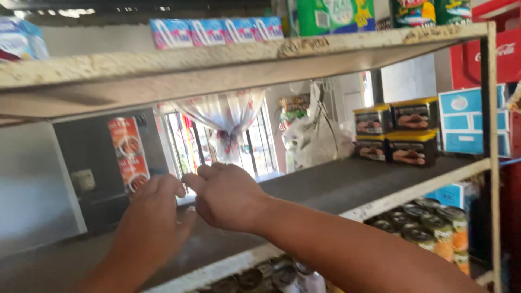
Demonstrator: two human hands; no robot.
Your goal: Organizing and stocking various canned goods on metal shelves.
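Observation:
My left hand (152,220) and my right hand (225,196) both reach into the middle level of a worn cream metal shelf (412,190). They meet just above its dark board, near the front edge. My left hand lies with fingers stretched towards the back and thumb apart, nothing visible in it. The fingers of my right hand are curled, knuckles towards me, fingertips touching the left hand's fingers. Whatever is under the right fingers is hidden. A knotted clear plastic bag (228,116) hangs from the upper board just behind my hands.
Rectangular tins with yellow lids (396,133) are stacked at the right of the same level, beside a white plastic bag (315,138). Round cans (429,222) fill the level below. Blue packets (217,30) line the top board. A blue-and-white box (472,119) and red cabinet (504,59) stand right.

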